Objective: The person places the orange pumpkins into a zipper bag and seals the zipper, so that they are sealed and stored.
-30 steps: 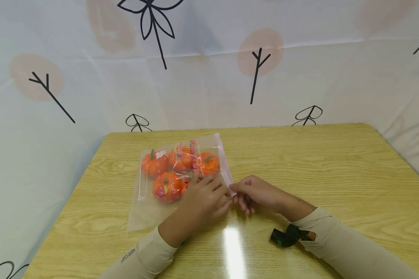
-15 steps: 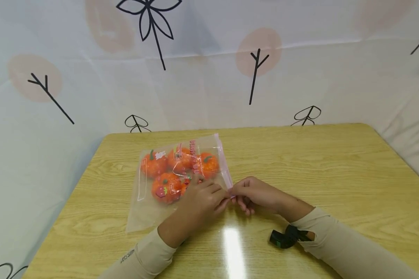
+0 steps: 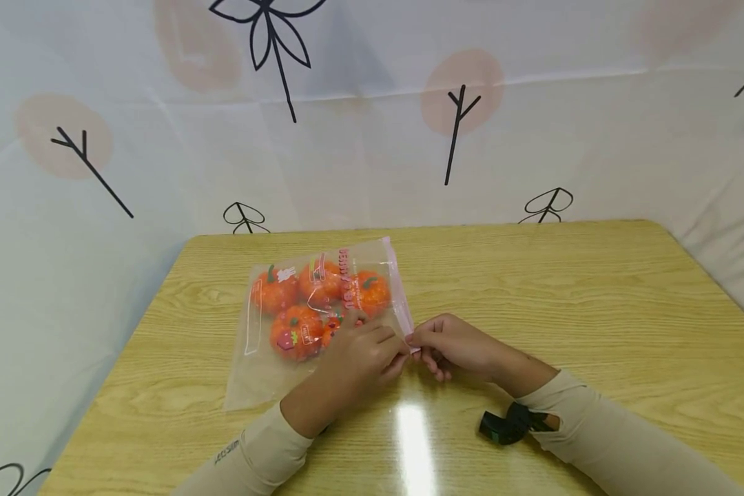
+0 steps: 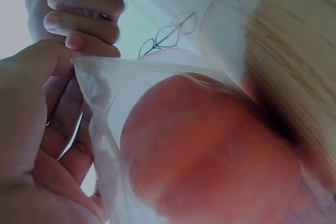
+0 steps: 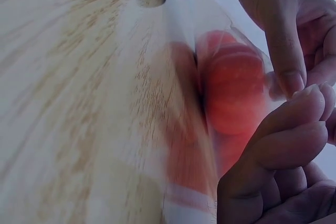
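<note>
A clear zip bag (image 3: 254, 379) with a pink zip edge (image 3: 398, 289) lies on the table, printed with small pictures and pink lettering. Inside it are several orange toy pumpkins (image 3: 296, 333) with green stems; one pumpkin (image 4: 210, 150) looms large in the left wrist view. My left hand (image 3: 362, 351) reaches over the bag's near side and pinches its near corner at the zip end. Right beside it, my right hand (image 3: 455, 341) pinches the same corner between thumb and forefinger. The fingertips of both hands meet there in the right wrist view.
The wood-grain table (image 3: 564, 296) extends to the right of the bag. Behind it hangs a pale cloth (image 3: 359, 151) with leaf and twig drawings. A black wrist camera (image 3: 505, 424) is strapped to the right wrist.
My right hand's fingertips have shifted slightly left along the corner, closer to the left hand's. The bag and its pumpkins lie as before.
</note>
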`<action>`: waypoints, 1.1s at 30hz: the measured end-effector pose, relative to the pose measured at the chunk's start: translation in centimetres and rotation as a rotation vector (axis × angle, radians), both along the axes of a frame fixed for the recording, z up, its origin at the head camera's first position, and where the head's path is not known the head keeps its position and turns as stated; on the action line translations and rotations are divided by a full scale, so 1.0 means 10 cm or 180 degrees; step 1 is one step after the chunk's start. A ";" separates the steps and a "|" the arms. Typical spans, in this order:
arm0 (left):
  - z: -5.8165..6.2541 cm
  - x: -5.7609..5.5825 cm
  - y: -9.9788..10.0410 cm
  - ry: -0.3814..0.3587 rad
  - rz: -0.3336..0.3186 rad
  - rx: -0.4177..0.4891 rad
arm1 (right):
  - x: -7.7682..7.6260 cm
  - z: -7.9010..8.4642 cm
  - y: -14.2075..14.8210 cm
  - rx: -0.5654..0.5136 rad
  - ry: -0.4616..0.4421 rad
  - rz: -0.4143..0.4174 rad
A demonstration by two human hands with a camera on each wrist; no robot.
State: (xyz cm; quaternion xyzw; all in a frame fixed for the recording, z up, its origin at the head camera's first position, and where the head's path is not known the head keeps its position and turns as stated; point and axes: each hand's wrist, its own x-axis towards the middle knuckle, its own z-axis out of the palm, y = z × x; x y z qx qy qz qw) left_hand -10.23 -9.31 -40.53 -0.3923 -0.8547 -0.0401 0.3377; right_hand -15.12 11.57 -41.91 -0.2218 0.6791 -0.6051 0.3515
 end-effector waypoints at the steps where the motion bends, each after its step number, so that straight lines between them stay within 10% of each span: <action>1: 0.00 0.00 0.00 -0.0005 -0.0001 -0.0008 | 0.00 0.00 0.00 0.0019 0.0012 -0.0008; 33: -0.01 -0.02 -0.01 -0.0121 -0.0198 0.0032 | 0.03 0.03 -0.03 0.0205 0.0094 -0.0068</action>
